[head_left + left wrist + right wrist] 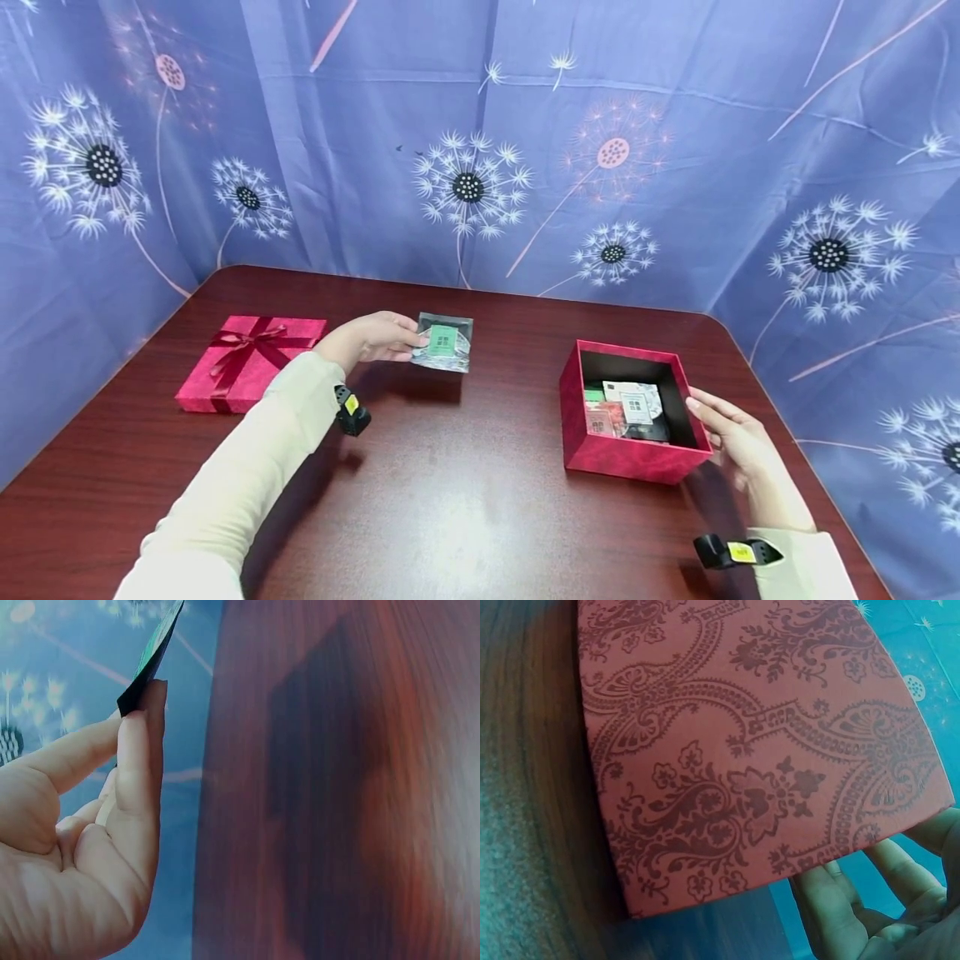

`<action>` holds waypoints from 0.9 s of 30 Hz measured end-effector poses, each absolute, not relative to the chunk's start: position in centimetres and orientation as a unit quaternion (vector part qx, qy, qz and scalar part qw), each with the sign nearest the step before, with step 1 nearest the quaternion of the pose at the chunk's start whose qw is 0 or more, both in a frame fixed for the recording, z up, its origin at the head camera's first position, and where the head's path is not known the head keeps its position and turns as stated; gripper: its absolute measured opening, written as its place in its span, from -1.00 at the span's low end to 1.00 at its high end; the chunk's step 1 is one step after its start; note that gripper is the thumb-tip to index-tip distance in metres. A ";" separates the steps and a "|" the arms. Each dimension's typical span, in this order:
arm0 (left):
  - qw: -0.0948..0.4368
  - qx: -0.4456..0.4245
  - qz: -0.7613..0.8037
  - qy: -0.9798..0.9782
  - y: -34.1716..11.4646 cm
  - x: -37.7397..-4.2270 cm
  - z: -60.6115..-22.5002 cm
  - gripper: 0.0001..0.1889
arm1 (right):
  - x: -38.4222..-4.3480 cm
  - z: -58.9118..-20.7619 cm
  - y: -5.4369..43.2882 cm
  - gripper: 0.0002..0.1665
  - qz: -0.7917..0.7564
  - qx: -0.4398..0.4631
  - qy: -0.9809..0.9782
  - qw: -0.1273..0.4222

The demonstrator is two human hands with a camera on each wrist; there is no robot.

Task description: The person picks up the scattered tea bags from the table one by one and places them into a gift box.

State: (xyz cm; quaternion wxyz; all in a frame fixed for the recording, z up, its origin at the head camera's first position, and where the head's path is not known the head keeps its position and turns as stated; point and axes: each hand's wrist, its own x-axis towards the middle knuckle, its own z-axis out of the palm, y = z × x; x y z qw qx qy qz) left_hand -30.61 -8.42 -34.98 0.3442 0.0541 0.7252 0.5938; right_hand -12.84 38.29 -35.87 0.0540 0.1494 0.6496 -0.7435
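Observation:
Over the back middle of the table, my left hand (375,337) pinches a small clear, silvery packet (444,342) with a green label between thumb and fingers. The left wrist view has the packet (152,660) nearly edge-on at the fingertips. At the right stands an open red gift box (622,458), dark inside. My right hand (738,442) grips its right wall, thumb at the rim. Several packets (636,408) with white, red and green labels lie inside the box. Seen from the right wrist, a patterned box side (757,750) fills much of the view, with fingers (825,907) at its edge.
A red box lid (247,362) with a dark red ribbon bow lies at the left, beside my left forearm. Behind the dark wooden table (450,467) hangs a blue curtain (360,167) with dandelion prints.

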 end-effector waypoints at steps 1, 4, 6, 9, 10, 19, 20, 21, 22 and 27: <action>0.342 0.053 0.597 0.724 -7.9 -30.5 -34.8 -0.84 | -12.9 -35.9 38.3 -0.69 -0.745 0.149 0.648 0.055; 0.339 0.054 0.601 0.722 -6.6 -30.2 -34.1 -0.85 | -12.9 -36.0 38.3 -0.69 -0.748 0.150 0.645 0.056; 0.340 0.056 0.604 0.718 -5.9 -29.9 -33.7 -0.85 | -12.9 -36.0 38.3 -0.69 -0.748 0.154 0.643 0.056; 0.346 0.061 0.612 0.709 -4.8 -29.6 -33.1 -0.87 | -12.9 -35.9 38.3 -0.70 -0.747 0.159 0.643 0.055; 0.349 0.064 0.613 0.706 -4.4 -29.5 -33.0 -0.87 | -12.9 -35.9 38.3 -0.70 -0.747 0.159 0.643 0.055; 0.359 0.081 0.626 0.688 -1.5 -27.9 -31.2 -0.87 | -13.1 -36.0 38.3 -0.71 -0.744 0.161 0.646 0.054; 0.360 0.082 0.626 0.687 -1.2 -27.7 -31.0 -0.88 | -13.1 -36.0 38.3 -0.70 -0.744 0.161 0.646 0.055; 0.361 0.082 0.627 0.686 -0.8 -27.6 -30.9 -0.88 | -13.1 -36.0 38.3 -0.70 -0.746 0.160 0.644 0.055; 0.362 0.082 0.627 0.685 -0.5 -27.5 -30.7 -0.87 | -13.1 -36.0 38.3 -0.70 -0.747 0.159 0.643 0.056; 0.363 0.083 0.635 0.677 1.4 -27.0 -30.2 -0.72 | -13.1 -36.1 38.4 -0.69 -0.757 0.152 0.633 0.055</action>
